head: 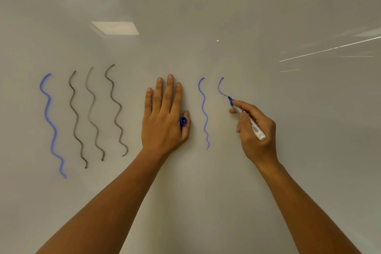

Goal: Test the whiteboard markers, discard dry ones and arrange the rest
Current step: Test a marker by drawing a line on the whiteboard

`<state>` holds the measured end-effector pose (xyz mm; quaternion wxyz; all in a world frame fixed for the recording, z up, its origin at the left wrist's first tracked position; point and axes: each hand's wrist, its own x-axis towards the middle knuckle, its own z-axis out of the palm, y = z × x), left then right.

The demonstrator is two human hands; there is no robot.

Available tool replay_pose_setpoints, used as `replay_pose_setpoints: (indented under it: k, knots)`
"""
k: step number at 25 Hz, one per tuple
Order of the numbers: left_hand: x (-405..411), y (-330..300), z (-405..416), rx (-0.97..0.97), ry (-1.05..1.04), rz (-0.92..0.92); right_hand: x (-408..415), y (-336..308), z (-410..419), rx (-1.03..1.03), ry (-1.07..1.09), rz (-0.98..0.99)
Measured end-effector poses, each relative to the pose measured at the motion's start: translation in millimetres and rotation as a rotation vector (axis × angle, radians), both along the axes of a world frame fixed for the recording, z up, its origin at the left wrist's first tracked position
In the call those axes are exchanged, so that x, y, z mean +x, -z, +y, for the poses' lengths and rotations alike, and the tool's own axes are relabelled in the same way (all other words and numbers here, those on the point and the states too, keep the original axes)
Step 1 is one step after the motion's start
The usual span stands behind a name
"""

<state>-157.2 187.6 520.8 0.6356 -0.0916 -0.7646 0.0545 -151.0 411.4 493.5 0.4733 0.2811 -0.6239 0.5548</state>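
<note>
1. The right hand [254,128] grips a white-barrelled whiteboard marker with a blue tip [246,118], fingers curled round the barrel and the thumb pressed along its side.
2. The marker's blue tip touches the glossy white whiteboard [226,16], just up and left of the right hand's fingertips, at the lower end of a short, thin blue curved stroke [220,88].
3. The marker's blunt white rear end sticks out past the knuckles, toward the wrist side of the right hand.
4. The left hand [164,118] lies flat against the board, its four fingers straight, close together and pointing up.
5. A small blue marker cap [183,121] is pinched between the left thumb and the side of the left palm, its open end facing the camera.
6. Between the two hands runs a thin blue wavy line [204,113], top to bottom, just right of the left thumb and apart from it.
7. To the left of the left hand stand three dark grey wavy lines [93,113] side by side, near one another but not touching.
8. Farther left still, well apart from the left hand, is a thick, broad blue wavy line [50,121], the longest of the marks.
9. Both bare forearms reach up from the lower edge toward the board.
10. Pale rectangular light reflections [115,28] show on the board above and left of the left hand.
</note>
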Motion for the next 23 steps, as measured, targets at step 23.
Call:
replay_pose_setpoints:
  k: [23]
  knots:
    - [-2, 2, 0, 0.006, 0.009, -0.026, 19, 125, 0, 0.192, 0.082, -0.046]
